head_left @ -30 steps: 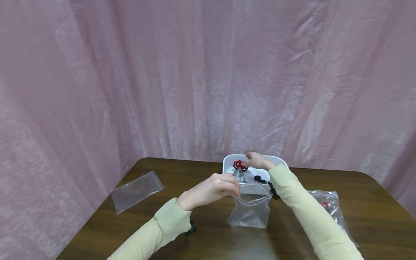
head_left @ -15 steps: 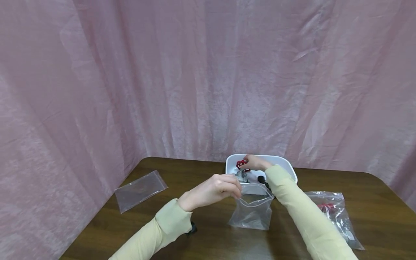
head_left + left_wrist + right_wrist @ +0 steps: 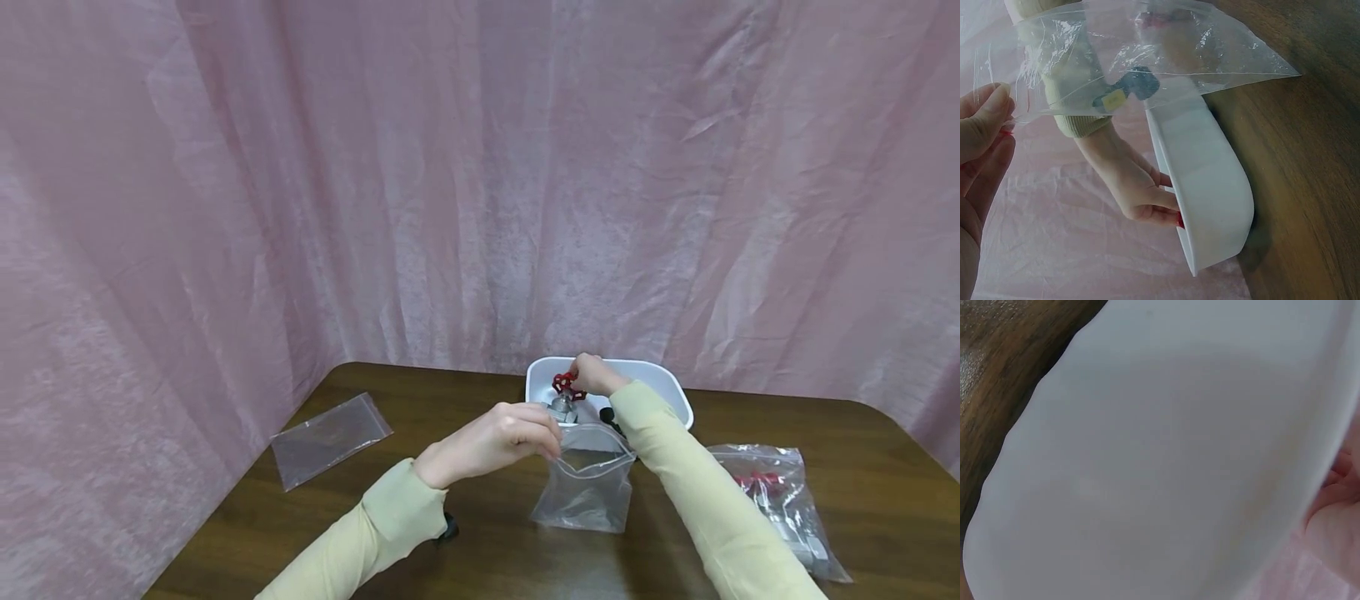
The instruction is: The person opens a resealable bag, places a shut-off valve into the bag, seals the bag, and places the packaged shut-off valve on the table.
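My left hand (image 3: pixel 517 433) pinches the rim of a clear zip bag (image 3: pixel 583 504), which hangs with its mouth open in front of the white tray (image 3: pixel 663 379). Inside that tray stands a metal valve (image 3: pixel 562 410) with a red handwheel (image 3: pixel 564 383). The fingers of my right hand (image 3: pixel 597 375) grip the handwheel from its right side. In the left wrist view, the right hand (image 3: pixel 1138 197) reaches over the tray wall (image 3: pixel 1210 181), a spot of red at its fingertips. The tray wall (image 3: pixel 1147 456) fills most of the right wrist view and hides the valve.
A flat clear bag (image 3: pixel 330 442) lies on the wooden table (image 3: pixel 480 558) at the left. At the right lies another zip bag (image 3: pixel 787 500) holding a metal valve with a red handwheel. A pink curtain (image 3: pixel 480 183) hangs behind the table.
My right hand has lowered into the tray and closed its fingers on the valve's red handwheel. The left hand keeps its pinch on the bag. The head view has shifted slightly.
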The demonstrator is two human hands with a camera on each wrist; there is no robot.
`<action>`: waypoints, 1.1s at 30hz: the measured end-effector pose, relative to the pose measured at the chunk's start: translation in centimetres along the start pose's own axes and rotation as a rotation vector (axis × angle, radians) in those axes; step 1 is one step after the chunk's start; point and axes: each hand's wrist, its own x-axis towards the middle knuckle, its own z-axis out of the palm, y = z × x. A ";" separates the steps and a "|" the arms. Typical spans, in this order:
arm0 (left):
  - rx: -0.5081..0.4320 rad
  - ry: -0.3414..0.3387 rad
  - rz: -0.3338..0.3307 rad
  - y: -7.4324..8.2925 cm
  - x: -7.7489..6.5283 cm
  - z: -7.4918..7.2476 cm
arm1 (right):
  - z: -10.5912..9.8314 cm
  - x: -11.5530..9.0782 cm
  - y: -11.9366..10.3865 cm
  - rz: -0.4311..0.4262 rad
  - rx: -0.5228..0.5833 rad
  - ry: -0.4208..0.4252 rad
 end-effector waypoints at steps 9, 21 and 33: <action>0.012 -0.002 0.000 0.1 0.0 0.0 | -7.3 -5.1 -11.8 0.126 0.122 -0.100; 0.028 -0.019 -0.005 0.0 0.1 0.0 | -10.3 -7.1 -17.1 0.211 0.322 -0.249; 0.050 -0.011 0.009 -0.1 0.2 0.0 | -12.0 -7.1 -18.7 0.209 0.279 -0.366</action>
